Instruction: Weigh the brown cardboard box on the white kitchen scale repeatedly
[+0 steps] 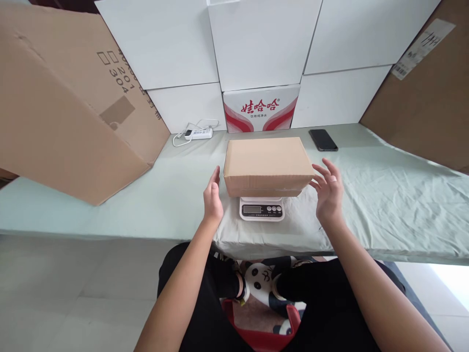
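Observation:
A closed brown cardboard box (269, 159) rests on a white kitchen scale (262, 217), whose display and buttons show below the box's near edge. Just left of the box is my left hand (213, 196), fingers stretched out and pointing away from me, apart from the cardboard. On the other side my right hand (329, 190) is held with its fingers spread, the fingertips close to the box's right side; whether they touch it I cannot tell. Neither hand holds anything. The scale's plate is hidden under the box.
Stacked white cartons (262, 44) line the back of the cloth-covered table (395, 215). Large cardboard sheets (73, 107) flank it on the left and right. A black phone (323, 140) lies at the back right, and a white power strip (198, 133) with a cable at the back left.

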`<state>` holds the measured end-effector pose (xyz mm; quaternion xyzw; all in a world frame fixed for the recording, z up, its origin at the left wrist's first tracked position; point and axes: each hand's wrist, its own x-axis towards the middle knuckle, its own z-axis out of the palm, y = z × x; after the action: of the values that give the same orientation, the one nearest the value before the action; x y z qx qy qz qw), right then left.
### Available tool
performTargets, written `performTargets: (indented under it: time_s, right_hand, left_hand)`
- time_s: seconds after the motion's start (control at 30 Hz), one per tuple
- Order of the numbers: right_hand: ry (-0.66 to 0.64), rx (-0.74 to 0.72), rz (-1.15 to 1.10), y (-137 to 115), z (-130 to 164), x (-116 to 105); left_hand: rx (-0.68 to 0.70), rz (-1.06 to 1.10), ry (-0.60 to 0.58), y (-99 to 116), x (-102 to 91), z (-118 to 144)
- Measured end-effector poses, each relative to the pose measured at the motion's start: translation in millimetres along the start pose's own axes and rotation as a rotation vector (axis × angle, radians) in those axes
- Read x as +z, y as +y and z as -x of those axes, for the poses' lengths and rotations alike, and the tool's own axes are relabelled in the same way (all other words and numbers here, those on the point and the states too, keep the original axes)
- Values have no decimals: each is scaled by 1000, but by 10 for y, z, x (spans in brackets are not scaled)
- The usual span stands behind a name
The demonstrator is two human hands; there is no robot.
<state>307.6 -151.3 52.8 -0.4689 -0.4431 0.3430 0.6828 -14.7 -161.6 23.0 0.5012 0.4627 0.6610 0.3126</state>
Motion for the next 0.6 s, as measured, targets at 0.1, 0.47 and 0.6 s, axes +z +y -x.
performTargets:
  time_s: [0.1,0.47,0.6]
  right_hand:
    - [-40,-2,1,4,38,16]
    - [-227,-56,32,86,186,75]
    - [-247,-65,80,100,234,72]
  left_hand:
    - [1,-1,-20,-19,-4,3]
    - [15,22,-70,83,75,62]
    - [3,-14,-75,111,97,82]
